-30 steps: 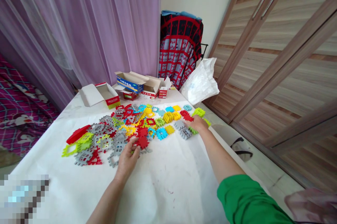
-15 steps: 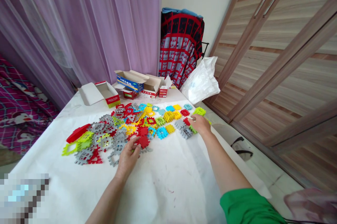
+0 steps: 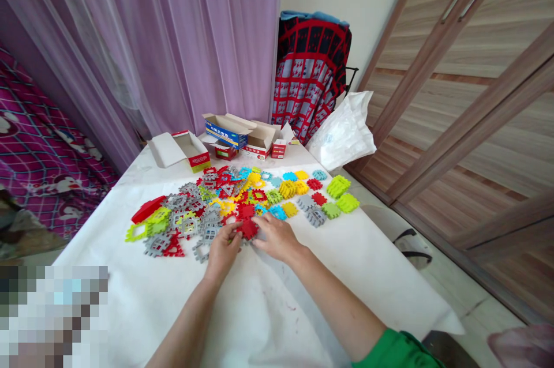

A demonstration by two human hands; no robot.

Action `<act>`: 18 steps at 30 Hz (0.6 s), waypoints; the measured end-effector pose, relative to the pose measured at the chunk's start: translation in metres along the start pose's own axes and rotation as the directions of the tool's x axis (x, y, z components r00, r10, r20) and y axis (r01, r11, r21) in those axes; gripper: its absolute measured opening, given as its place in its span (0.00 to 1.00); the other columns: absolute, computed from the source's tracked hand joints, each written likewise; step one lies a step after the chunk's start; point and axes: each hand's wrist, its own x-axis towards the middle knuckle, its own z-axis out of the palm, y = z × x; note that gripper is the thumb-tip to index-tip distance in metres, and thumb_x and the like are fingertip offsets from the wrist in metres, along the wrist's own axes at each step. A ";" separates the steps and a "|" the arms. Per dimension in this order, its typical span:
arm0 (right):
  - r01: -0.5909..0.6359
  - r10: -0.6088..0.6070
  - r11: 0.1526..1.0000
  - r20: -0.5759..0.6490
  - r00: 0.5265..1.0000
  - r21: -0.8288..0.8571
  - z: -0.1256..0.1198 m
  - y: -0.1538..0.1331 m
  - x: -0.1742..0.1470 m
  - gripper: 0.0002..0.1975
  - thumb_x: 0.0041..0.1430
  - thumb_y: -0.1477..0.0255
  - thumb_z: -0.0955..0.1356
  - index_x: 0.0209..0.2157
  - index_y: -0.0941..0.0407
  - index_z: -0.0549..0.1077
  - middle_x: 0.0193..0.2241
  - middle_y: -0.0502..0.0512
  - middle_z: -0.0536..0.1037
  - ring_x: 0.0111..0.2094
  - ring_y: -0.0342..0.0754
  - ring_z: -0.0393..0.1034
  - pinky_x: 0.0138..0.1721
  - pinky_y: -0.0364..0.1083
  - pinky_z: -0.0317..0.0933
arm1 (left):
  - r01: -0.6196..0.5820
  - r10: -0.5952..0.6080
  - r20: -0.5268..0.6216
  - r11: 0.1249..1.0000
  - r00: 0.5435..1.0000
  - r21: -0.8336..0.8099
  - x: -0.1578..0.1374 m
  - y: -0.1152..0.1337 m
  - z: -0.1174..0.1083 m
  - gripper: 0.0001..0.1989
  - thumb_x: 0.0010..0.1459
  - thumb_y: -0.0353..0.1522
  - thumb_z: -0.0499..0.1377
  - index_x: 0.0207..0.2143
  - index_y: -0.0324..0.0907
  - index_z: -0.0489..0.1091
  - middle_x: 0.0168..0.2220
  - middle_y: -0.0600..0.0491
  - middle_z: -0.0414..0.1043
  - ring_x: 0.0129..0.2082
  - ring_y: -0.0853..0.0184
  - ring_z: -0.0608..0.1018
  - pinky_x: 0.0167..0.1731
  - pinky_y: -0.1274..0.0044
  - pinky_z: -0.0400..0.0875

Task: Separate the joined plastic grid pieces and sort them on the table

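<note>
A red square interlocking building block point(image 3: 248, 229) with toothed edges lies at the near edge of a mixed pile. My left hand point(image 3: 224, 248) grips its left side between thumb and fingers. On its right side, my right hand point(image 3: 277, 235) has closed in with its fingertips and thumb. Another red block point(image 3: 246, 211) lies just behind it. Grey window-shaped pieces point(image 3: 210, 232) spread left of my left hand. Beyond my right hand are a blue block point(image 3: 277, 212) and a yellow block point(image 3: 289, 209). The fingertips partly cover the red block's edges.
Sorted blocks sit at the right, including grey blocks point(image 3: 315, 216) and lime green blocks point(image 3: 348, 203). Open cardboard boxes, one of them blue point(image 3: 225, 132), stand along the back of the white-covered table point(image 3: 277, 310). A white plastic bag point(image 3: 341, 131) leans at the back right corner.
My right hand has moved left from the sorted blocks at the right edge to the red block. A red block now shows there, where the hand was. My left hand stays at the red block.
</note>
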 end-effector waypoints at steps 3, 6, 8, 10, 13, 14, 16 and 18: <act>0.025 -0.023 0.998 0.030 0.999 -0.060 0.001 -0.008 0.005 0.25 0.55 0.66 0.68 0.55 0.48 0.64 0.45 0.55 0.69 0.44 0.51 0.68 0.40 0.46 0.61 | -0.013 0.013 0.001 1.000 1.000 -0.001 -0.001 0.000 0.000 0.19 0.46 0.41 0.58 0.39 0.41 0.74 0.24 0.56 0.68 0.21 0.70 0.70 0.20 0.79 0.69; 0.066 -0.061 0.994 0.061 0.996 -0.082 -0.002 -0.008 0.009 0.23 0.55 0.66 0.68 0.53 0.47 0.65 0.46 0.55 0.68 0.44 0.52 0.67 0.39 0.46 0.61 | -0.005 0.005 0.017 1.000 1.000 -0.014 -0.001 -0.001 0.001 0.20 0.47 0.41 0.57 0.40 0.40 0.73 0.23 0.57 0.69 0.20 0.71 0.70 0.21 0.79 0.69; 0.077 -0.070 0.993 0.077 0.995 -0.093 -0.004 -0.007 0.012 0.21 0.54 0.65 0.68 0.51 0.48 0.67 0.45 0.55 0.68 0.44 0.53 0.68 0.39 0.47 0.62 | 0.009 -0.009 0.030 1.000 1.000 -0.024 -0.001 -0.001 0.002 0.21 0.47 0.43 0.57 0.41 0.40 0.73 0.22 0.57 0.70 0.20 0.71 0.70 0.21 0.79 0.69; 0.074 -0.065 0.992 0.086 0.994 -0.106 -0.006 -0.008 0.013 0.20 0.53 0.64 0.69 0.48 0.50 0.67 0.44 0.55 0.68 0.43 0.52 0.68 0.38 0.47 0.62 | 0.013 -0.012 0.035 1.000 0.999 -0.028 -0.001 -0.001 0.003 0.22 0.47 0.44 0.58 0.40 0.40 0.73 0.22 0.56 0.71 0.19 0.71 0.70 0.20 0.79 0.69; 0.088 -0.079 0.989 0.086 0.993 -0.116 -0.007 -0.008 0.013 0.20 0.52 0.63 0.70 0.46 0.52 0.68 0.44 0.55 0.68 0.43 0.52 0.67 0.39 0.47 0.62 | 0.001 0.000 0.030 0.999 1.000 -0.035 -0.002 0.000 0.002 0.21 0.48 0.46 0.58 0.40 0.41 0.74 0.24 0.55 0.74 0.20 0.71 0.72 0.20 0.80 0.69; 0.099 -0.090 0.988 0.080 0.993 -0.117 -0.008 -0.007 0.013 0.20 0.51 0.62 0.71 0.46 0.52 0.68 0.44 0.55 0.69 0.43 0.52 0.67 0.39 0.47 0.62 | 0.000 0.001 0.027 0.999 1.000 -0.042 -0.002 0.001 0.002 0.22 0.49 0.47 0.58 0.40 0.42 0.73 0.27 0.54 0.76 0.22 0.70 0.74 0.20 0.80 0.69; 0.118 -0.112 0.986 0.058 0.992 -0.117 -0.010 -0.003 0.011 0.18 0.52 0.61 0.71 0.44 0.53 0.69 0.44 0.55 0.69 0.43 0.51 0.68 0.40 0.47 0.62 | 0.009 -0.007 0.028 0.998 1.000 -0.056 -0.003 0.002 0.002 0.23 0.48 0.48 0.58 0.42 0.42 0.72 0.34 0.51 0.78 0.26 0.68 0.76 0.20 0.79 0.70; 0.124 -0.122 0.987 0.022 0.992 -0.106 -0.013 0.003 0.009 0.14 0.56 0.62 0.69 0.42 0.53 0.70 0.44 0.55 0.71 0.43 0.50 0.68 0.41 0.46 0.62 | 0.022 -0.019 0.036 0.998 0.999 -0.062 -0.003 0.004 0.002 0.24 0.48 0.48 0.58 0.43 0.42 0.72 0.39 0.48 0.79 0.30 0.65 0.78 0.20 0.79 0.71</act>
